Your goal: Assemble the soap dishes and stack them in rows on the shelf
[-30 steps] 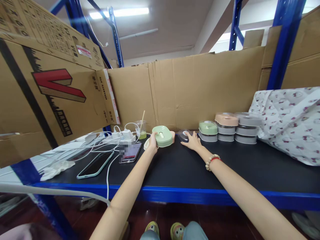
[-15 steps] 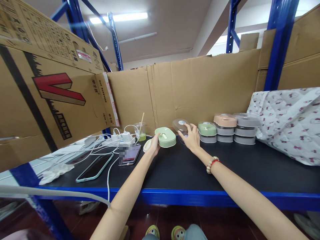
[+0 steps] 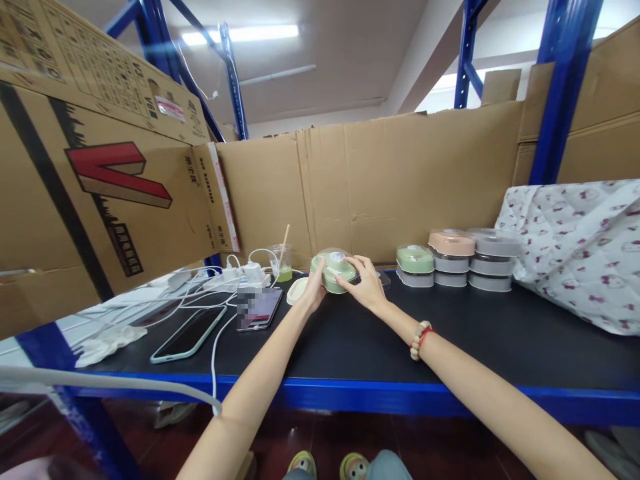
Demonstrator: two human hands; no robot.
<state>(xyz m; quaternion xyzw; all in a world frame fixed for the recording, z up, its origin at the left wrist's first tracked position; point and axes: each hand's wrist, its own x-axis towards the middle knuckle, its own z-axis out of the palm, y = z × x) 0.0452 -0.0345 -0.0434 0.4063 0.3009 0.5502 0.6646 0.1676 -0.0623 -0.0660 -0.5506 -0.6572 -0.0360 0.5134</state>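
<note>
Head view shows a green container (image 3: 334, 275) on the black counter (image 3: 350, 333), near the cardboard wall (image 3: 380, 180). A clear lid (image 3: 336, 260) sits over the top of it. The left hand (image 3: 314, 290) cups the container's left side, fingers curled against it. The right hand (image 3: 367, 285) rests on the right side, fingers spread across the lid; whether the lid is fully seated is hard to tell. A cream oval piece (image 3: 297, 291) lies just beside the left hand. To the right stand stacked containers (image 3: 457, 259) in green, peach and grey, with a patterned cloth (image 3: 575, 247) beyond them. To the left lie two phones (image 3: 190, 333), white charging cables (image 3: 220, 280) and a plastic cup (image 3: 283, 261) with a stick in it.
</note>
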